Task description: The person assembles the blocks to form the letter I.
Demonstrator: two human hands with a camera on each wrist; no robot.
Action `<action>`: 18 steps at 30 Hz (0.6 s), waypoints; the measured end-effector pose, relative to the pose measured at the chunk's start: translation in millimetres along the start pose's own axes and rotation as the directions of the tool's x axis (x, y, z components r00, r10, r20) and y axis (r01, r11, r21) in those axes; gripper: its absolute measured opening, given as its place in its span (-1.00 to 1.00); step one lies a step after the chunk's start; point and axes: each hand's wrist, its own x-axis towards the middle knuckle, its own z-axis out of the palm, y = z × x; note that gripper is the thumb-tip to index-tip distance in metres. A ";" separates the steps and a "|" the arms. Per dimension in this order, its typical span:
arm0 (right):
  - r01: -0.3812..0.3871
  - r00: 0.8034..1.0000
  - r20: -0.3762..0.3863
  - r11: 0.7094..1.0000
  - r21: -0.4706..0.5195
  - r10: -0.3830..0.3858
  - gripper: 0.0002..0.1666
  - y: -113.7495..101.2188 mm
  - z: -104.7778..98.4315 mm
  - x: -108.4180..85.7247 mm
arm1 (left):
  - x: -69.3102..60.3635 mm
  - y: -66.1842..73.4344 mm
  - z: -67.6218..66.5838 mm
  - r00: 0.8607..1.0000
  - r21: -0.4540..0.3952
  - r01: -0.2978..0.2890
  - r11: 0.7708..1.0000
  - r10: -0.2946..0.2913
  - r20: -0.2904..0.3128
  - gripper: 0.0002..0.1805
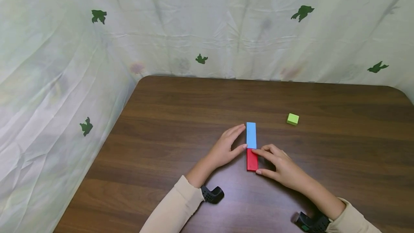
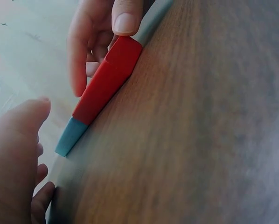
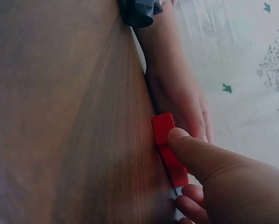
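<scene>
A blue rectangular block (image 1: 251, 135) and a red rectangular block (image 1: 252, 161) lie end to end on the wooden table, the blue one farther away. My right hand (image 1: 286, 170) grips the red block, with the index fingertip near its far end and the thumb at its near right corner. That thumb is against the red block (image 3: 163, 128) in the right wrist view. To the left, my left hand (image 1: 224, 149) lies along the blue block with fingers extended. Its thumb tip is by the joint between the blocks; whether it touches cannot be told.
A small green block (image 1: 293, 119) sits farther back on the right of the table (image 1: 181, 110). Pale cloth (image 1: 226, 28) with dark green leaf shapes hangs behind the table and along its left side. Each wrist wears a black camera (image 1: 212, 194).
</scene>
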 end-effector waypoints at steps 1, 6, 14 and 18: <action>0.001 1.000 0.001 1.000 0.002 -0.001 -0.32 0.0 0.0 0.1 | -0.3 0.2 -0.2 1.000 0.004 -0.005 1.000 0.005 0.007 -0.34; 0.006 1.000 -0.001 1.000 0.012 -0.006 -0.32 0.2 0.0 0.5 | -0.5 0.0 -0.6 0.999 0.039 -0.035 0.999 0.034 0.041 -0.26; 0.003 1.000 -0.001 1.000 0.004 -0.003 -0.33 -0.1 -0.5 0.2 | -1.0 1.7 -2.0 0.993 0.082 -0.056 0.995 0.047 0.104 -0.11; 0.003 1.000 0.003 1.000 0.005 -0.003 -0.33 -0.1 -0.6 0.3 | -1.5 2.0 -2.3 0.990 0.105 -0.056 0.993 0.042 0.134 -0.09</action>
